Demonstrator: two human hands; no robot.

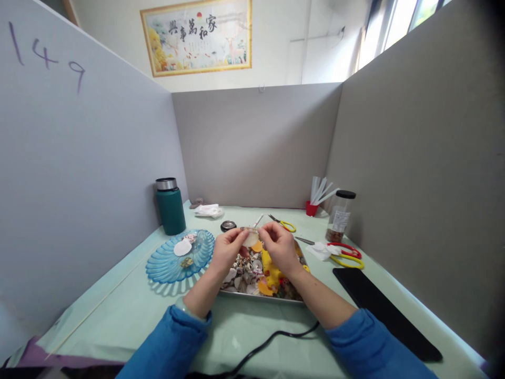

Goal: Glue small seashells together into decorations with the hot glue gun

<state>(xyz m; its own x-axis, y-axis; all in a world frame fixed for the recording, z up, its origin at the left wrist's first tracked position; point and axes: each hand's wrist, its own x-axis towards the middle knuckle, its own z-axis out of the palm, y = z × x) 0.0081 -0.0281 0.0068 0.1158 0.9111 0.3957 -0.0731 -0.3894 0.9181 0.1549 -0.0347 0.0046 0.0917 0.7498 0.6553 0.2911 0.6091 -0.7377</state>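
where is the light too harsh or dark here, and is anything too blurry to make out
Head view: glare washes out the window at upper right; head view: the right partition looks darker than the left partition; head view: the thin item between the fingers is too small and soft to identify.

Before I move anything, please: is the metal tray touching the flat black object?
Apart: the head view shows green tablecloth between the metal tray and the flat black object.
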